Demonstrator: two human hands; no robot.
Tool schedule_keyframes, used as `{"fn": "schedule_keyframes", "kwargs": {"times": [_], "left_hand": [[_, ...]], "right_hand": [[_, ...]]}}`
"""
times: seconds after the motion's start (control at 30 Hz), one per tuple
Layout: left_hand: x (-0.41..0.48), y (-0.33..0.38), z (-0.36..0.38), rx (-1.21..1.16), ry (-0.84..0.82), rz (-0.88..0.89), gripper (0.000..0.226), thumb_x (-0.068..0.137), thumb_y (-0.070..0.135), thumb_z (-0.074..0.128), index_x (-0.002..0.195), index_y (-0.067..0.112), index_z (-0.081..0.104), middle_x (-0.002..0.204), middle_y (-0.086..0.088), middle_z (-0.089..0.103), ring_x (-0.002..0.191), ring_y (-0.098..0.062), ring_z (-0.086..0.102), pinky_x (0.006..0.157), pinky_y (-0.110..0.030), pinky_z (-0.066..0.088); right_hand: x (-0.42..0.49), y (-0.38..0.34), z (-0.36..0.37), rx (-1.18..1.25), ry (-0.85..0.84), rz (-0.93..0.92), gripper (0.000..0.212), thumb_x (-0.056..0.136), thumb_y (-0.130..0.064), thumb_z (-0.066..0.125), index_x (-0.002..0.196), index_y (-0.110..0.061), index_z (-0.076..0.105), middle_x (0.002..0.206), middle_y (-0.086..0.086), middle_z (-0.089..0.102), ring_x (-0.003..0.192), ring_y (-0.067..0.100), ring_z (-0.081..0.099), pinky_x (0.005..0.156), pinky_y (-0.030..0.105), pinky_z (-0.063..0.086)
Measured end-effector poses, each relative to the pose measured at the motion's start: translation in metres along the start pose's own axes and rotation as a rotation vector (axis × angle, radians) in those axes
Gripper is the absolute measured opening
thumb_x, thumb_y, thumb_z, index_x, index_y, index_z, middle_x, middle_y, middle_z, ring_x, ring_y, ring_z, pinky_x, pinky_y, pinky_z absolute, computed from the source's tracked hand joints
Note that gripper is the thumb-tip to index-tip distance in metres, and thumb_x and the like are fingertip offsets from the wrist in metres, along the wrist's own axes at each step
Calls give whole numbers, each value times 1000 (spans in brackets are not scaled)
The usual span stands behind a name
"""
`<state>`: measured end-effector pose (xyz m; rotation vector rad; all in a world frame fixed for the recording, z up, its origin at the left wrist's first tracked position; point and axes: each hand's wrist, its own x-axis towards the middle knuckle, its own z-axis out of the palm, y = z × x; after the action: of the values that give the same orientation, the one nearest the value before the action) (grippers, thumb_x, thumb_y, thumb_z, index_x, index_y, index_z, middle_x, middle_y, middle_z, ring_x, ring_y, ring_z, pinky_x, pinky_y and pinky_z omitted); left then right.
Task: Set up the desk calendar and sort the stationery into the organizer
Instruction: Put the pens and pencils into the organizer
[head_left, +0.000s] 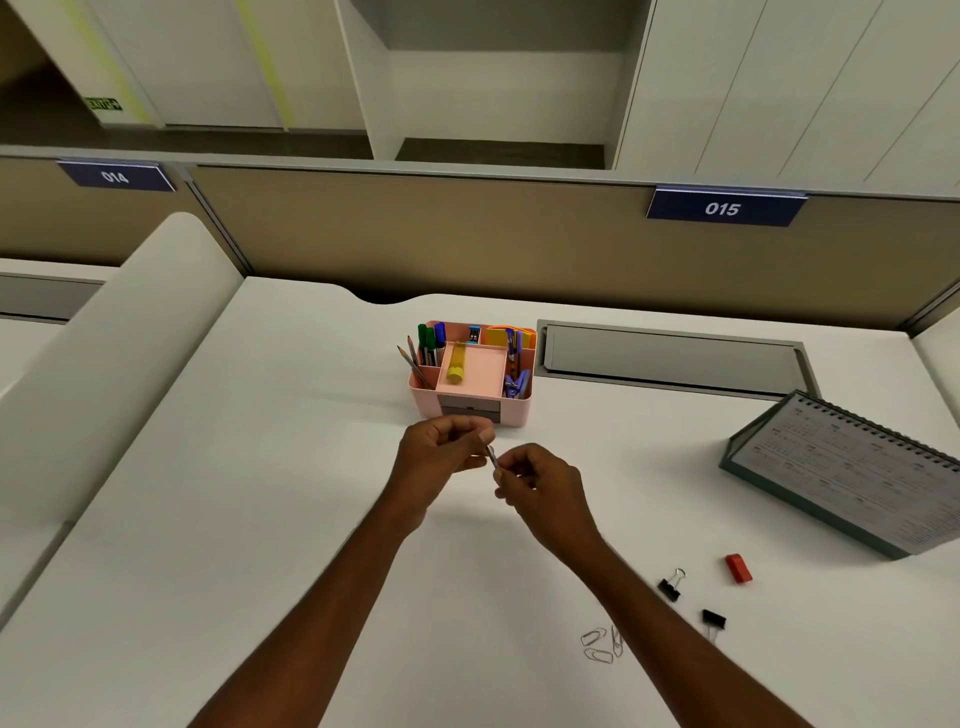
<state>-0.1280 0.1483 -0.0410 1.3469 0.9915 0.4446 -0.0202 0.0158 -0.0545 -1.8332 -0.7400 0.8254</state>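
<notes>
A thin silver wire paper clip (491, 458) is pinched between the narrow grips of the left hand (441, 457) and right hand (540, 488). It is held just before the pink plastic organizer (514, 411).

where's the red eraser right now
In the head view the red eraser lies on the desk, right side, in front of the desk calendar, beside a black binder clip.

To your left the desk (249, 493) lies open right up to the organizer (517, 410). To your right, the calendar (852, 467) blocks the far side; binder clips (671, 586), an eraser (738, 568) and paper clips (597, 644) flank your right forearm (665, 631).
</notes>
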Motion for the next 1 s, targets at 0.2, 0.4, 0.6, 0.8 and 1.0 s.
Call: {"fn": "schedule_keyframes", "kwargs": {"times": [0.2, 0.4, 0.6, 0.8, 1.0], "left_hand": [[6, 17, -8, -7, 86, 63, 18, 90, 18, 77, 106, 9, 78, 94, -5, 79, 87, -24, 78, 84, -41, 64], [28, 50, -40, -113, 276, 195, 18, 88, 12, 79, 105, 6, 79, 99, -6, 80, 89, -25, 78, 80, -40, 64], [59, 74, -66, -38, 485, 363, 22, 86, 17, 82, 106, 8, 80, 93, -3, 80, 82, -16, 77, 77, -32, 64], [83, 64, -73, 115, 569, 409, 25, 87, 22, 81, 107, 8, 80, 94, -2, 79, 83, -15, 76, 79, -36, 65], [95, 38, -67, 262, 596, 388, 24, 86, 26, 82, 103, 10, 80, 93, -2, 79, 80, -16, 75, 78, -39, 65]], "right_hand": [[4, -6, 1, -65, 40, -52, 12, 93, -21, 73, 105, -20, 70, 93, -8, 74, 86, 4, 69, 73, 11, 52], [-14, 18, -12, -54, -3, -10, 5, 90, -18, 73, 88, -23, 74, 83, -8, 76, 80, 6, 71, 72, 19, 55], [-38, 39, -18, -50, -71, 98, 12, 89, -16, 70, 81, -24, 73, 79, -5, 76, 78, 13, 72, 69, 24, 54], [-48, 48, -23, -65, -88, 152, 13, 89, -17, 70, 80, -27, 73, 78, -4, 76, 77, 18, 72, 63, 23, 52], [-53, 54, -26, -56, -81, 169, 14, 89, -16, 71, 80, -27, 73, 77, -3, 75, 76, 21, 71, 63, 24, 51]]}}
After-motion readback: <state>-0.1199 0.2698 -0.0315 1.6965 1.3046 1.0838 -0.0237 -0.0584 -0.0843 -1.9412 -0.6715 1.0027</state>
